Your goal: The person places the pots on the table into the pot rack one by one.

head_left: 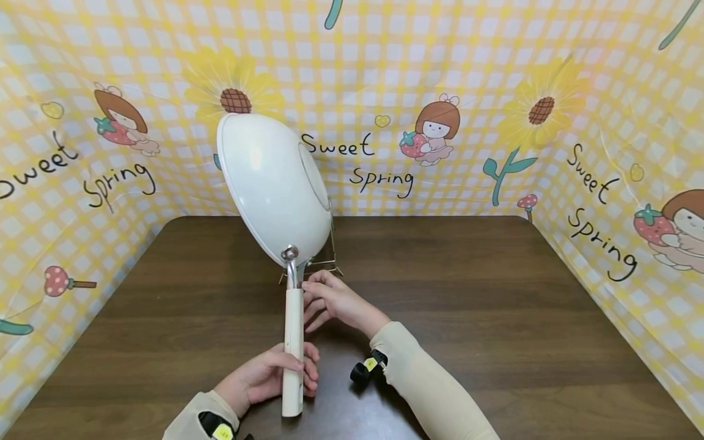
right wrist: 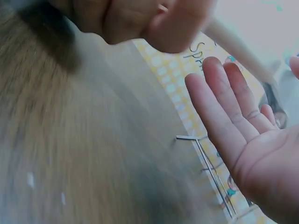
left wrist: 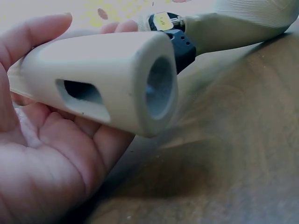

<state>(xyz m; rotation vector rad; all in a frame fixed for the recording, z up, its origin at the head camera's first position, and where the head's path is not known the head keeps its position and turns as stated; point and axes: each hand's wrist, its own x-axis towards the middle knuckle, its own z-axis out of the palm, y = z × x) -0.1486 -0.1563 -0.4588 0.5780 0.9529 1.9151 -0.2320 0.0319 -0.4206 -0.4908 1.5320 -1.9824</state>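
Note:
In the head view a white wok (head_left: 264, 177) is tipped up on its side, its pale outer base facing right. My left hand (head_left: 266, 376) grips its cream handle (head_left: 294, 318), thumb across the near side and fingers behind. The left wrist view shows the handle's hollow end (left wrist: 161, 88) and a slot in it, over the palm. My right hand (head_left: 341, 299) is beside the handle's metal neck with loosely bent fingers; in the right wrist view its fingers (right wrist: 224, 102) are spread and hold nothing. Behind the wok stands a thin wire rack (head_left: 333, 244), partly hidden.
A dark brown wooden table (head_left: 467, 293) lies under everything. Yellow checked cloth (head_left: 352, 79) with printed flowers and figures rises at the back and both sides. Small black cameras are strapped to both wrists over cream sleeves (head_left: 429, 379).

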